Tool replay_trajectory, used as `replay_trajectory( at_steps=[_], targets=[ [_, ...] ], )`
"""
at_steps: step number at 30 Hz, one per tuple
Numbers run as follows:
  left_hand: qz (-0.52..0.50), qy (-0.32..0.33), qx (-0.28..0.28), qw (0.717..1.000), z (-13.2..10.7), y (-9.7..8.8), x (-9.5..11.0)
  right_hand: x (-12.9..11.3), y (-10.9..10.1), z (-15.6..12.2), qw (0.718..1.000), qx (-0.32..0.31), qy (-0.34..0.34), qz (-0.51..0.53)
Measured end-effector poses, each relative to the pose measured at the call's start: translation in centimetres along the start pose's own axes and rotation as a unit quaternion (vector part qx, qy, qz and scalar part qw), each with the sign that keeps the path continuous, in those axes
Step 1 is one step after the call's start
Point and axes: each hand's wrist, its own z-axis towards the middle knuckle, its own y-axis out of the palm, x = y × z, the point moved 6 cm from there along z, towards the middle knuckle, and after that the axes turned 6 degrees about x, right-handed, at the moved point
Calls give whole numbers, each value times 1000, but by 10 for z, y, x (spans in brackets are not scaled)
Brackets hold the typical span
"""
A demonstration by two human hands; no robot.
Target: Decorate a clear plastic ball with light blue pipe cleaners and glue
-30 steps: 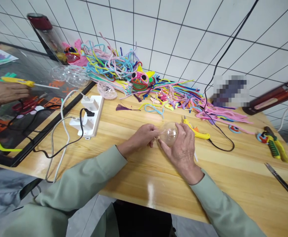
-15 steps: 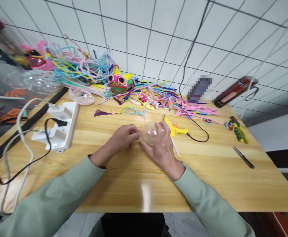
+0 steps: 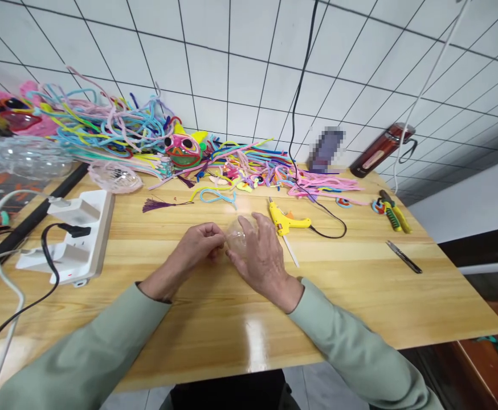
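A clear, round plastic ball [image 3: 237, 234] rests low over the wooden table in front of me, partly covered by my fingers. My right hand [image 3: 260, 250] curves around its right side, fingers over the top and thumb at the near side. At the ball's left edge my left hand [image 3: 204, 242] is closed in a pinch; its fingertips meet the plastic there, and the exact spot they grip is hidden. Just right of my right hand lies a yellow hot glue gun [image 3: 287, 221], with a white glue stick [image 3: 290, 251] beneath it.
Colourful pipe cleaners [image 3: 112, 125] pile along the tiled wall, with a decorated mask-like ball [image 3: 183, 151] among them. A white power strip [image 3: 82, 239] with cables stands left. A purple tassel [image 3: 159, 205], pliers [image 3: 395, 212], a dark pen-like tool [image 3: 404, 257] and a red flask [image 3: 383, 151] surround the work area.
The view has turned, so the tabletop things appear farther left. Both hands stay at the clear ball; the fingers of my right hand look slightly more spread over it.
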Motion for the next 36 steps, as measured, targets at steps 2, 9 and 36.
replay_trajectory(
  at_steps=[2, 9, 36],
  targets=[
    [-16, -12, -10, 1000, 2, 1, -5, 0, 0, 0, 1000, 3, -2, -4],
    [-9, -6, -63, 998, 6, -1, -1, 9, -4, 2, 1000, 1, 13, -12],
    [52, -62, -433, 898, -39, -3, 25, 30, -20, 14, 994, 85, -6, 71]
  ],
)
